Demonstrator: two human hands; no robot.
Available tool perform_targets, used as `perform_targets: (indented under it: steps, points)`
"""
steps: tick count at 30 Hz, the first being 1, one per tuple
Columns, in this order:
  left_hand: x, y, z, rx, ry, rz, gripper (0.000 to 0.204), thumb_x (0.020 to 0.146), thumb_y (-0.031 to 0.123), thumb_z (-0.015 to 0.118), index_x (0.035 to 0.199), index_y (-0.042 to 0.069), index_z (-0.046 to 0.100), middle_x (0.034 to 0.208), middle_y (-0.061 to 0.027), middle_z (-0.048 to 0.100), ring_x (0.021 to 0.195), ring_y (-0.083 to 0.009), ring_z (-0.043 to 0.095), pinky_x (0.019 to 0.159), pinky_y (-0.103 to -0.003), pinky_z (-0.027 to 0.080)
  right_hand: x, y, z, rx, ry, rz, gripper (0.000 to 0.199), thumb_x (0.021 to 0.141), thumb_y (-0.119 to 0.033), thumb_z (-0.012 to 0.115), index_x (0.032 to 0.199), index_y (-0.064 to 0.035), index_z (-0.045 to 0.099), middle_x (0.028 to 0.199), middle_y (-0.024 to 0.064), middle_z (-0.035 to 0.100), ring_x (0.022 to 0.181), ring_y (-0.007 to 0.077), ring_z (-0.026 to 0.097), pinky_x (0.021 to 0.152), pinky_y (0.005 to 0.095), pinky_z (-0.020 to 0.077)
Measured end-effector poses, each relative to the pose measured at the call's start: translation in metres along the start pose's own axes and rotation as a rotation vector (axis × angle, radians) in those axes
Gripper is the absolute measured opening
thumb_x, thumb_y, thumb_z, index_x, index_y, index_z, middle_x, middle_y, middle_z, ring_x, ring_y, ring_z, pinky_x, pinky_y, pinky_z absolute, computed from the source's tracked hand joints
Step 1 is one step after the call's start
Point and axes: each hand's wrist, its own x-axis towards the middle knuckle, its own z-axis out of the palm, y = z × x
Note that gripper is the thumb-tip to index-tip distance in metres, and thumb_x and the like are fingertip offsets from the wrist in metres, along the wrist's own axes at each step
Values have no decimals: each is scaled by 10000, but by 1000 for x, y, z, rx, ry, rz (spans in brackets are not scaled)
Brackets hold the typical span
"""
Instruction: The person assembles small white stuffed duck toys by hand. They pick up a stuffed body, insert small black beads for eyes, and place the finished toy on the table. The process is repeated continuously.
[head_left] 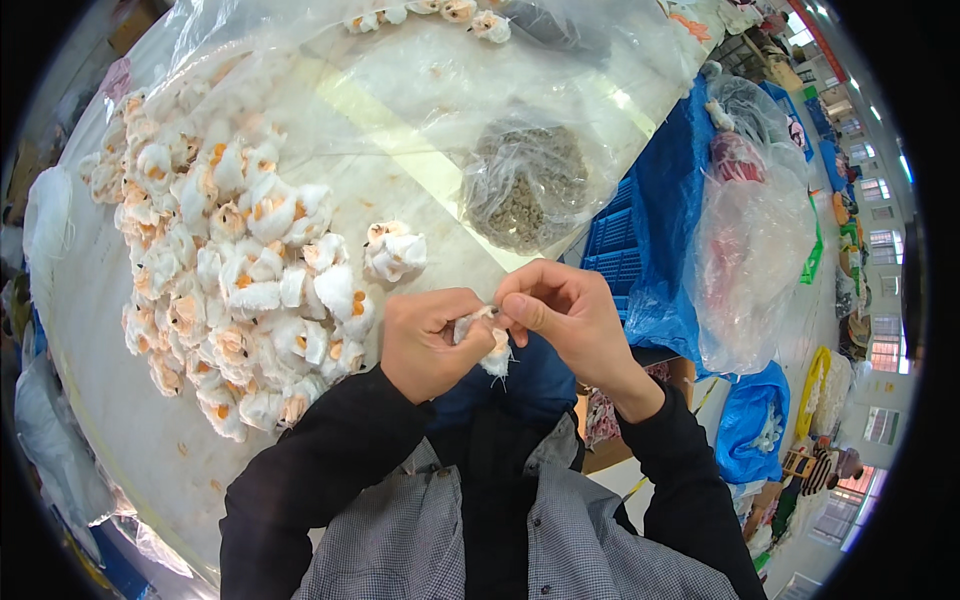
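Observation:
My left hand (430,338) is closed around a small white fluffy plush piece (497,357), its thumb and forefinger pressing near the top. Loose fibres hang from the lower end of the piece. My right hand (572,325) pinches thumb and forefinger together right against the plush. A tiny dark spot shows between the two hands, but what the right fingertips hold is too small to make out. Just beyond the left hand, a single white plush piece with peach parts (395,251) lies apart on the table. Beside it spreads a large pile of similar plush pieces (245,290).
A clear plastic bag of small grey-brown bits (527,190) rests on the pale table (420,190). More plush pieces (455,12) lie at the far edge under plastic film. To the right stand a blue crate (613,240) and a filled clear bag (750,250).

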Motion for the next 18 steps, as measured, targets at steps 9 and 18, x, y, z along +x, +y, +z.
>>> perform_targets:
  steps: [9,18]
  points:
    - [0,1,1,74,-19,66,56,817,57,707,784,14,718,627,-88,607,490,-156,495,482,-308,386,-8,11,4,-248,87,-173,130,994,-87,719,1065,18,688,926,59,734,774,107,663,717,265,540]
    - [1,-5,9,156,-53,90,101,805,92,728,765,16,676,647,-124,584,505,-216,524,494,-340,417,-10,-10,-5,-635,-35,-259,86,953,-32,716,977,13,647,833,108,685,734,184,710,674,307,547]
